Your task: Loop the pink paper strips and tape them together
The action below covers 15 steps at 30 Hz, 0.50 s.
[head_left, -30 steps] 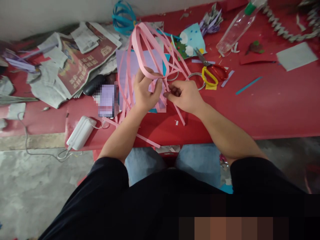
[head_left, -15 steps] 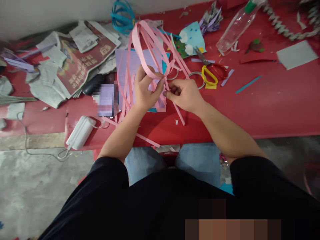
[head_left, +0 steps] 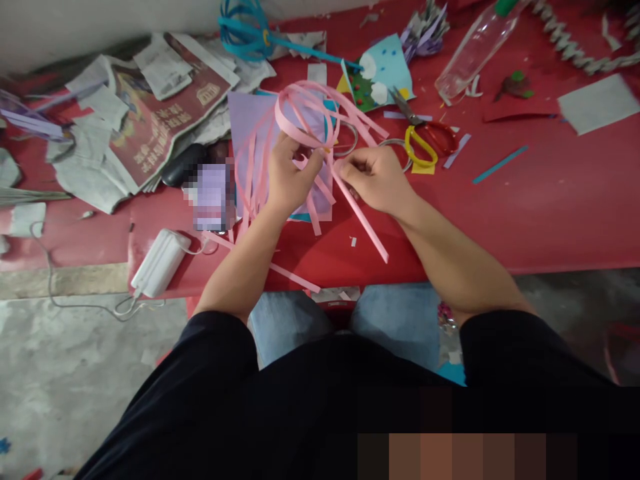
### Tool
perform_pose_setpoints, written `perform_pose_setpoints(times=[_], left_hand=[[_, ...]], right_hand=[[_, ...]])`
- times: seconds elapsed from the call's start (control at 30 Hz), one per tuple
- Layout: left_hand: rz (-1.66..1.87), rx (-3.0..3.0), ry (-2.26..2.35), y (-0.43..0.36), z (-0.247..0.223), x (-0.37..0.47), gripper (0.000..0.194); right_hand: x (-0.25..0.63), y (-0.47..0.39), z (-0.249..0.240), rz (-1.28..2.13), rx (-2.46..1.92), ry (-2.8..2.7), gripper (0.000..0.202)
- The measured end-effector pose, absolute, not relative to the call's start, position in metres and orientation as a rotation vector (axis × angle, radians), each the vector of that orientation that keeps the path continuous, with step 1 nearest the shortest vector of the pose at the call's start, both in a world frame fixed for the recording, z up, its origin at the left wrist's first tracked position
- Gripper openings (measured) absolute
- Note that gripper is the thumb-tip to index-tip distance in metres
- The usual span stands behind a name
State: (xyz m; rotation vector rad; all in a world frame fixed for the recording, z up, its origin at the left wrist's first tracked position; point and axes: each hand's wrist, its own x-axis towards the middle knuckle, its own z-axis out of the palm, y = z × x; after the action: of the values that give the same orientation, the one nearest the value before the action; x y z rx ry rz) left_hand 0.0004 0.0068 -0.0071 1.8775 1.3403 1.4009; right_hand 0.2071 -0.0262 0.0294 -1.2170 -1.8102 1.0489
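Looped pink paper strips are pinched by closed fingers of left hand and right hand above the red bench, scissors nearby.

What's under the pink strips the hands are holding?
A lilac paper sheet lies flat on the red table beneath the pink strips, with teal paper peeking out at its near edge. The left hand covers the rest.
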Motion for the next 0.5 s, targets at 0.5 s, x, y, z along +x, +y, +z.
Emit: perform_pose_setpoints(times=[0.5], left_hand=[[1.286,1.686,1.447,0.022,-0.018,-0.009,0.011]], right_hand=[[0.287,0.022,0.027,0.447,-1.905,-2.143,0.027]])
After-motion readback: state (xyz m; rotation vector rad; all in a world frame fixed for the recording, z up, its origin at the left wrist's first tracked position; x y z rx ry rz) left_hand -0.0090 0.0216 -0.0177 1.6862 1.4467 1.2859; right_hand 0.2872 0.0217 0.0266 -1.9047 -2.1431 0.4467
